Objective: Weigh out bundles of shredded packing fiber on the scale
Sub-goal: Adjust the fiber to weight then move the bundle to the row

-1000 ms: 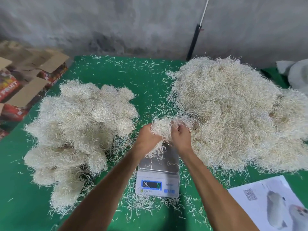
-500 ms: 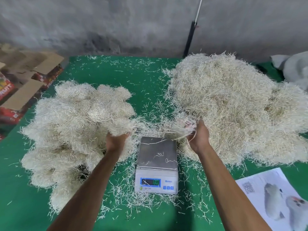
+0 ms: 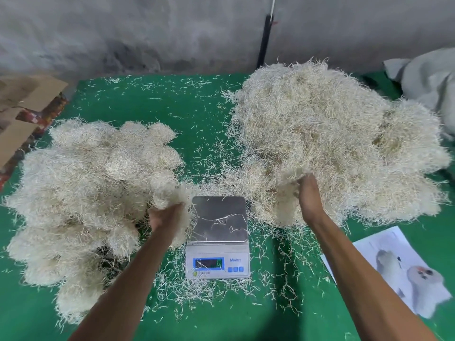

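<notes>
Two hands, left hand clenched round a fiber bundle, right hand grasping the loose heap

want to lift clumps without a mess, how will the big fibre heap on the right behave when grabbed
The big heap probably comes away in ragged, floppy tufts: it bulges where the right hand digs in. It likely sheds, given loose strands on the green cloth and scale pan. It looks light for its bulk.

blurred blue brand word on scale, display unreadable
</notes>
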A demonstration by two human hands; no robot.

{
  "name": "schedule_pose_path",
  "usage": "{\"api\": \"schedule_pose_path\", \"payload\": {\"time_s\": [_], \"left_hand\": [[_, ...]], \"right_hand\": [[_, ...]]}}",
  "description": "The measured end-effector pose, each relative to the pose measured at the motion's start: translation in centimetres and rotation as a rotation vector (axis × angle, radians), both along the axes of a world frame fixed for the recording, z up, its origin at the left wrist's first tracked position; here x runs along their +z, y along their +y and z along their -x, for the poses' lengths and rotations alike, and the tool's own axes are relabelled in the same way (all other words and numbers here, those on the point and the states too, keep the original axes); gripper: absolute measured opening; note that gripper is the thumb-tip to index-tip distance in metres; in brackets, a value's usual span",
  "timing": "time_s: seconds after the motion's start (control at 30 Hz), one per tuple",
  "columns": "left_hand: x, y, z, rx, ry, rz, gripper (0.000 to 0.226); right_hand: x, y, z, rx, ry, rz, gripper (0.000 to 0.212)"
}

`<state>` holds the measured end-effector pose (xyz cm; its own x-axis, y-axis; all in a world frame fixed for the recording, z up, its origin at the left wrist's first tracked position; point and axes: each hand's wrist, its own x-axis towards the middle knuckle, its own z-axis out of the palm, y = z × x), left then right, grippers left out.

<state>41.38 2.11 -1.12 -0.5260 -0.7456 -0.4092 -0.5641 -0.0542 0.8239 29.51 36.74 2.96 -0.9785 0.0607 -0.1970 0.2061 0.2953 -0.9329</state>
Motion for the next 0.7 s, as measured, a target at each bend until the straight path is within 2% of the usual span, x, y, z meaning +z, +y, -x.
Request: {"api": "schedule_pose_path", "payload": {"time_s": [0.07,0.13,0.17,0.23,0.27,0.37,0.4,0.47,0.53,0.63,0.7], "left_hand": [[1.0,1.9,0.5,-0.089,0.019,-0.026,0.080],[2.0,3.4,0.6,-0.200,-0.016,-0.023,0.098],[2.2,3.9,0.8,-0.182,0.005,-0.102,0.095],[0.9,4.7,0.9,-0.269,-0.013,0.081,0.088],[0.9,5.5,0.7,-0.396,0.017,0.208,0.085],[0.6,6.2,0.3,-0.492,0.252,0.235,0.074],[0.4,6.2,0.1,-0.572,0.326,0.309,0.072],[-0.1,6.0,-0.1,-0.705,0.322,0.629,0.072],[-0.7,5.7,-0.5,-0.876,0.185,0.905,0.076],[-1.5,5.5,-1.2,-0.993,0.070,0.867,0.084],[-1.1,5.1,-1.5,-0.966,0.109,0.830,0.088]], "right_hand": [[0.1,0.1,0.2,0.073,0.045,-0.167,0.052],[-0.3,0.6,0.3,0.133,0.059,-0.586,0.045],[-0.4,0.7,0.1,0.147,0.024,-0.826,0.037],[-0.8,0.9,-0.7,0.136,-0.070,-1.153,0.034],[-1.0,1.0,-1.0,0.127,-0.086,-1.214,0.035],[-1.8,1.4,-1.6,0.094,0.065,-1.121,0.031],[-1.8,1.5,-1.7,0.091,0.130,-1.059,0.031],[-1.5,1.4,-2.0,0.103,0.212,-0.978,0.034],[-1.1,1.2,-2.2,0.150,0.162,-0.916,0.046],[-0.6,1.0,-2.5,0.288,-0.040,-0.872,0.056],[0.1,0.8,-2.7,0.296,-0.087,-0.921,0.054]]}}
